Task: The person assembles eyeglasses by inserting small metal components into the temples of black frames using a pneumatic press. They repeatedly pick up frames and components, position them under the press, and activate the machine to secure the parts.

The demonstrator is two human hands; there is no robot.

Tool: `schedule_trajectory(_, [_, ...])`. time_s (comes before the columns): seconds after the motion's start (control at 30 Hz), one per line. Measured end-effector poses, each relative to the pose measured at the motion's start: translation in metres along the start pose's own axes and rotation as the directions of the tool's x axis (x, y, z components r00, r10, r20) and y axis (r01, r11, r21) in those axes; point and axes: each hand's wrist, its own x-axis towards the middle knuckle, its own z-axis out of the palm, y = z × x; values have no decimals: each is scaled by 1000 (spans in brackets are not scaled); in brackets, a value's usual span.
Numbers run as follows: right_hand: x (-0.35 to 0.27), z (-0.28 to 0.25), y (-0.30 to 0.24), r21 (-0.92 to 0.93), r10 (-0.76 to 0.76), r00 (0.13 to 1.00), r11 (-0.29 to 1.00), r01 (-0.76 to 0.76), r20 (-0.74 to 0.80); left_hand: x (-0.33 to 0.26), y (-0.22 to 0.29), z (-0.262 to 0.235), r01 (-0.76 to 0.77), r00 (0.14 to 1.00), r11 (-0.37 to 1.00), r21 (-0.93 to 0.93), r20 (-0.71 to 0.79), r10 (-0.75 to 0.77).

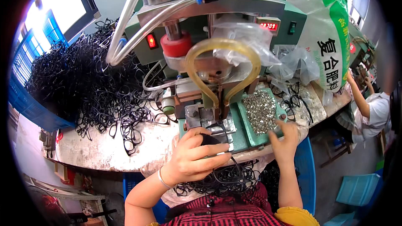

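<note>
- Black thin frame piece [212, 140], like the front of a pair of glasses, sits pinched in the left hand [193, 155], just in front of the green press machine [209, 62] at the middle of the bench.
- Left-hand fingers are curled together and clamped on the piece, the thumb pressing it from the near side; part of it is hidden under the hand.
- Right hand [286, 141] lies to the right, fingers loosely apart, its fingertips touching the edge of the green tray [250, 130] that holds small silver metal parts [261, 109]. Whether it has pinched one I cannot tell.
- Judging by this, the step in hand looks like loading: the piece is being lined up under the machine's head while a small part is fetched. The next move would call for a steady seat of the piece on the metal block [211, 122] and fingers kept out from under the head.
- More black pieces lie heaped in the lap [228, 180], near the red checked clothing.
- Far left, a big tangle of black frames [83, 79] spills from a blue crate [25, 100] over the worn pale bench top [104, 150].
- Clear hoses [125, 29] and an amber tube [222, 50] loop off the machine; a red lamp glows on it.
- Right of it stand a white-and-green sack [331, 33] and crumpled plastic bags [289, 62].
- Far right, another person in white [374, 113] works at another station; windows brighten the upper left.
</note>
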Motion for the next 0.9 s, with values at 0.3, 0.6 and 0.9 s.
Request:
schedule_trajectory(0.3, [25,52,-8,-117,-162,978,982,146,-134,-36,43,15,253,951,967,-16,-183,-251])
schedule_trajectory(0.6, [34,43,-10,21,-208,963,976,215,-169,-49,5,-87,695,703,586,417,-565,-431])
schedule_trajectory(0.9, [21,36,-17,168,-71,981,981,102,-182,-163,-156,-22,737,631,345,581,-410,-659])
